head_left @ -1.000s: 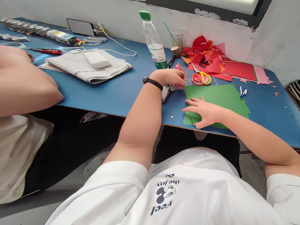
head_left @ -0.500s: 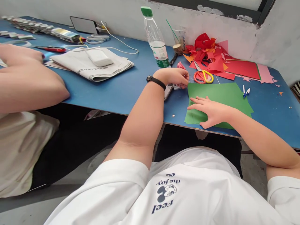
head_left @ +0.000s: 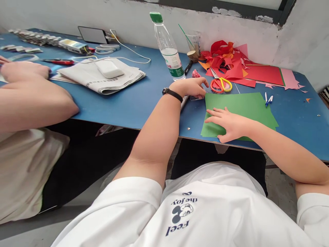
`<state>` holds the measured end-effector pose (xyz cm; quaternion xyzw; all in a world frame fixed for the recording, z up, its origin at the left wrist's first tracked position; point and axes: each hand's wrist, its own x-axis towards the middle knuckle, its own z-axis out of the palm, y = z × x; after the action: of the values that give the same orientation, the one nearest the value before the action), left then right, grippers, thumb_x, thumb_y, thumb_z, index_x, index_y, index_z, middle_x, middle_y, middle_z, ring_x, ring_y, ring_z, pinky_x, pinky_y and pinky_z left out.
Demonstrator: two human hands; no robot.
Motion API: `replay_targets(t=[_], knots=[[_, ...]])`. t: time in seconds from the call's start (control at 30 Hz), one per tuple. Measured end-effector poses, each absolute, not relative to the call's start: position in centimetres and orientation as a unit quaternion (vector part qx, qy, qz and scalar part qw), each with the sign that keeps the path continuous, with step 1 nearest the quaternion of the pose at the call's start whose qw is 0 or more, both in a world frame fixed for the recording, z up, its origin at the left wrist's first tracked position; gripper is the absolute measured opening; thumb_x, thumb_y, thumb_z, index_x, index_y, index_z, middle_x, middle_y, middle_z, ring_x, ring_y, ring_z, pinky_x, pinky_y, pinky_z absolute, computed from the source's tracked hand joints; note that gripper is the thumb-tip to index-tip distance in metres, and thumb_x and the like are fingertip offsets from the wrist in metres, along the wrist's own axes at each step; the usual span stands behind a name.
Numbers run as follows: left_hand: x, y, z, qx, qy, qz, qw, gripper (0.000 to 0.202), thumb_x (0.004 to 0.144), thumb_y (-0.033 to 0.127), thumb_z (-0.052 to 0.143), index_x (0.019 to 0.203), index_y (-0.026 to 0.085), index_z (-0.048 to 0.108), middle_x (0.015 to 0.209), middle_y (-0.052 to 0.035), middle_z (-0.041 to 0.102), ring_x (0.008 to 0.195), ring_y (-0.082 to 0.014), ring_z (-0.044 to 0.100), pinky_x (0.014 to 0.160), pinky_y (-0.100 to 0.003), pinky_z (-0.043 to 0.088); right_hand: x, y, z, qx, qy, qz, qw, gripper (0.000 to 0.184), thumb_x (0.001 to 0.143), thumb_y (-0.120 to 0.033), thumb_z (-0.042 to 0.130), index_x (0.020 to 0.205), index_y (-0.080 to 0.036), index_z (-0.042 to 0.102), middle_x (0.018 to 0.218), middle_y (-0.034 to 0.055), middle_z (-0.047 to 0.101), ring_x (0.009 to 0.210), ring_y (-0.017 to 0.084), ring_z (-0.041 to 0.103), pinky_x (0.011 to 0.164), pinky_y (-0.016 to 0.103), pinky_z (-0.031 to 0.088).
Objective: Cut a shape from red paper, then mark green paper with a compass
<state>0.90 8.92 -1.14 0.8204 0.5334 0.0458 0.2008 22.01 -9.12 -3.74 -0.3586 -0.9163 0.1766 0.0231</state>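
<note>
Sheets of green paper (head_left: 239,103) lie slightly fanned at the front of the blue table. Spread flat on their left part is my right hand (head_left: 228,125), fingers apart and pressing the paper. My left hand (head_left: 192,87), with a black watch band (head_left: 172,93) at the wrist, is at the papers' upper left corner. Its index finger is bent and stands apart from the thumb, and I see nothing held there. Under and behind that hand are a small clear packet (head_left: 197,97) and a crumpled pink thing (head_left: 196,74). Scissors (head_left: 221,85) with red and yellow handles lie just beyond the papers.
A water bottle (head_left: 171,56) stands behind my left hand, near a plastic cup (head_left: 194,41). Red paper scraps (head_left: 228,61) are heaped at the back. Small blue-and-white pieces (head_left: 268,99) lie right. A person's arm (head_left: 33,96) rests left, beside folded newspaper (head_left: 102,79).
My left index finger has lifted away from the thumb. My right hand stays on the green paper. The view has shifted slightly.
</note>
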Motion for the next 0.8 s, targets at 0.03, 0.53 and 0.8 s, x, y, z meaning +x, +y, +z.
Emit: replay_targets(t=[0.03, 0.53, 0.8], knots=[[1.1, 8.8, -1.2, 0.82, 0.532, 0.032, 0.207, 0.065, 0.073, 0.031, 0.074, 0.137, 0.033, 0.072, 0.101, -0.0017, 0.083, 0.094, -0.0279, 0.078, 0.083, -0.033, 0.057, 22.2, -9.3, -3.5, -0.365, -0.914, 0.175, 0.029, 0.079, 0.088, -0.032, 0.083, 0.162, -0.021, 0.057, 0.186, 0.0251, 0.029, 0.172, 0.052, 0.025, 0.13, 0.086, 0.024], [2.9, 8.2, -2.4, 0.736, 0.665, 0.078, 0.1, 0.059, 0.085, 0.038, 0.074, 0.141, 0.021, 0.067, 0.141, -0.0249, 0.071, 0.132, -0.0496, 0.064, 0.116, -0.07, 0.043, 38.0, -15.3, -3.7, -0.68, -0.726, 0.104, 0.024, 0.147, 0.056, -0.084, 0.097, 0.178, -0.028, 0.036, 0.183, 0.0236, 0.034, 0.163, 0.063, 0.035, 0.129, 0.08, 0.039], [5.7, 5.5, -2.0, 0.863, 0.461, 0.156, 0.135, 0.044, 0.095, 0.04, 0.062, 0.13, 0.015, 0.073, 0.121, -0.0184, 0.078, 0.115, -0.0358, 0.072, 0.103, -0.044, 0.055, 36.4, -19.6, -4.4, -0.695, -0.698, 0.155, 0.079, 0.136, 0.078, -0.072, 0.09, 0.183, -0.028, 0.016, 0.185, 0.0208, 0.033, 0.171, 0.051, 0.025, 0.132, 0.072, 0.041]])
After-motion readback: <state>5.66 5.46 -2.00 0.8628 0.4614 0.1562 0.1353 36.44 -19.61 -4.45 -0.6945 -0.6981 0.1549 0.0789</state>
